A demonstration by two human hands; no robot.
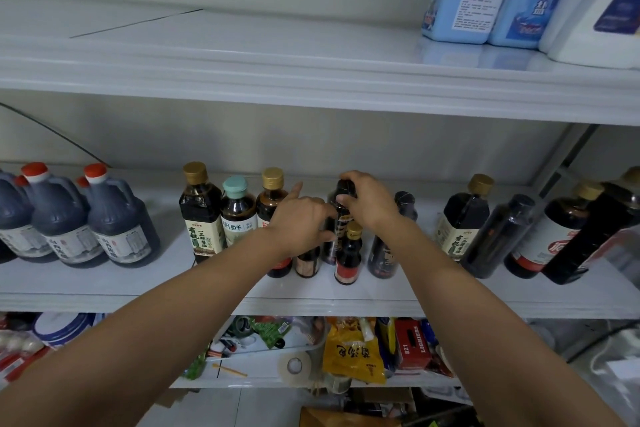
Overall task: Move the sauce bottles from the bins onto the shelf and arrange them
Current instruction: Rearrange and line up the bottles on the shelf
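Sauce bottle, black-capped: standing upright on the middle shelf, long axis vertical, just behind a small gold-capped bottle. My right hand is gripping its cap from above; my left hand is holding its body from the left side.
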